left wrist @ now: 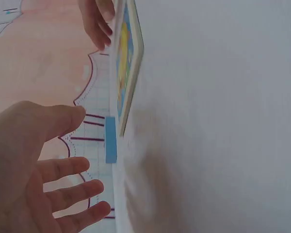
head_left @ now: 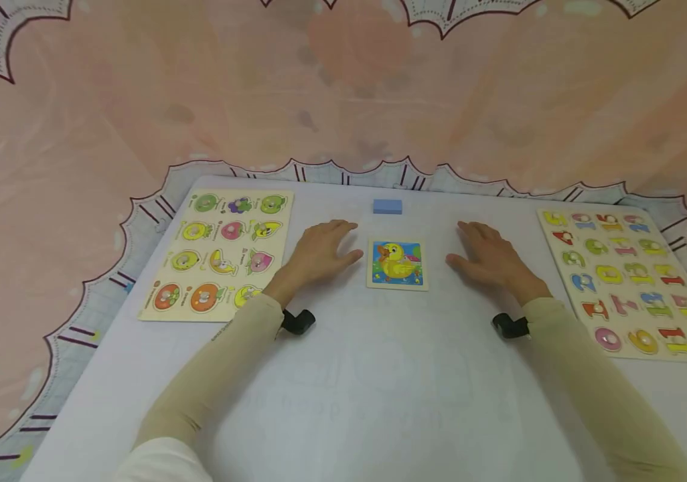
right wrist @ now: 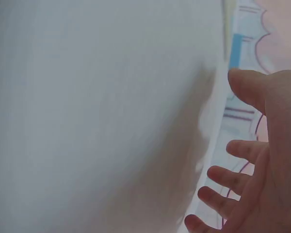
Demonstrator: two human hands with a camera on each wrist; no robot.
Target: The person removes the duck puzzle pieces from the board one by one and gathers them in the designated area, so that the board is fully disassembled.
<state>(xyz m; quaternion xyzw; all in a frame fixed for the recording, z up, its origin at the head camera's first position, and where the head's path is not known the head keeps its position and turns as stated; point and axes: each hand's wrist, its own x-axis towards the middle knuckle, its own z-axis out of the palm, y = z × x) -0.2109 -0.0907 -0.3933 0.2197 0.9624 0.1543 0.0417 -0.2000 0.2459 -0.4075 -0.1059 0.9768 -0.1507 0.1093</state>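
A small square duck puzzle (head_left: 398, 265) lies flat on the white table, its yellow duck on a blue ground framed by a pale wooden border. To its left is my left hand (head_left: 321, 253), fingers spread and holding nothing. My right hand (head_left: 493, 260) is on the puzzle's other side, likewise spread and apart from it. Behind the puzzle sits a blue block (head_left: 388, 207), which neither hand touches. Both wrist views show bare palms; the blue block (left wrist: 110, 140) and the puzzle's edge (left wrist: 134, 73) appear in the left one.
On the left lies a fruit puzzle board (head_left: 238, 256) with several pieces. A number puzzle board (head_left: 627, 268) lies on the right. Each wrist wears a black camera mount (head_left: 298, 322). Patterned cloth (head_left: 343, 94) hangs behind the table (head_left: 392, 402).
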